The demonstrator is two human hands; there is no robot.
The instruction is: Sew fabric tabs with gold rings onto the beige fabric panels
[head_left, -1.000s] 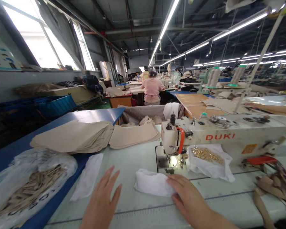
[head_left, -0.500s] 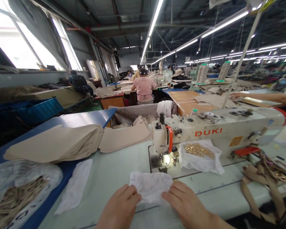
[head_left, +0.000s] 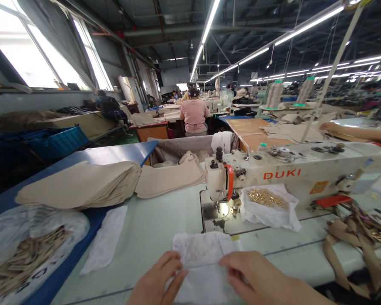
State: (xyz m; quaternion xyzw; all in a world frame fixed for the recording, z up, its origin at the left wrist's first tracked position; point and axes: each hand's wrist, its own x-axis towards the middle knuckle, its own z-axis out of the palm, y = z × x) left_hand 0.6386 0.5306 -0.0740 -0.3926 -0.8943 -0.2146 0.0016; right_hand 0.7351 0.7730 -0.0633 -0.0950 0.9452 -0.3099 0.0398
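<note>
A white cloth [head_left: 203, 248] lies on the pale sewing table in front of me, with a crease across it and a lower part spread toward me. At its left edge my left hand [head_left: 160, 277] pinches it near the crease, thumb below and fingers above. My right hand [head_left: 252, 273] grips the right edge at about the same height, its fingers curled and slightly blurred. Just beyond the cloth stands the white sewing machine [head_left: 282, 173], its needle area over a metal plate [head_left: 220, 222].
Brass-coloured rings [head_left: 266, 198] lie on another white cloth beside the needle. Beige panels [head_left: 79, 182] are stacked at left, behind a plastic bag [head_left: 51, 224] of beige strips. Beige straps [head_left: 335, 250] hang at right. A person in pink [head_left: 194, 114] sits ahead; another person's arm [head_left: 358, 131] reaches in at right.
A lower part of the white cloth now spreads toward me below the crease. Both hands have moved slightly down, and the fingers sit at the crease. The view has shifted a little left.
</note>
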